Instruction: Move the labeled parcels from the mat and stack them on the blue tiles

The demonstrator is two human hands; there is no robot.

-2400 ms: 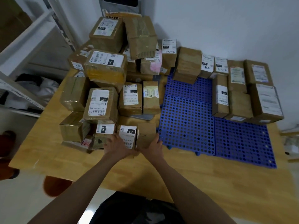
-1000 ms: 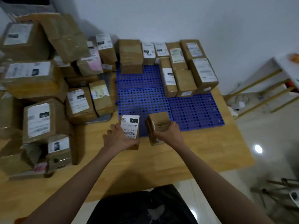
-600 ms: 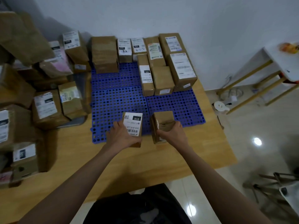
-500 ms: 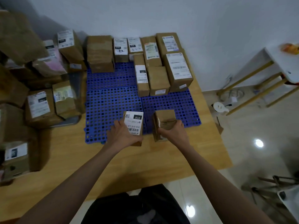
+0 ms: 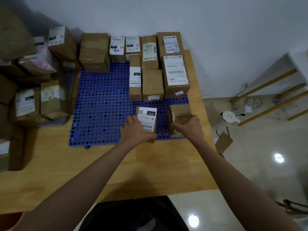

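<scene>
My left hand (image 5: 135,130) grips a small brown parcel (image 5: 147,120) with a white label marked 010. My right hand (image 5: 190,126) grips a plain brown parcel (image 5: 180,114) beside it. Both parcels are over the near right part of the blue tiles (image 5: 100,114); I cannot tell whether they touch the tiles. Several labeled parcels (image 5: 175,75) stand in rows on the far half of the tiles. At the left, more parcels (image 5: 33,104) are piled over a grey mat (image 5: 58,121).
The wooden table (image 5: 116,164) ends just right of the tiles. A small cardboard box (image 5: 223,143) lies on the floor past that edge. A white table with wooden legs (image 5: 266,90) and cables stand at the right. A white wall is close behind the parcels.
Both hands lifted two small parcels from the pile at the left and carried them right. They now sit lower and further over the near right blue tile.
</scene>
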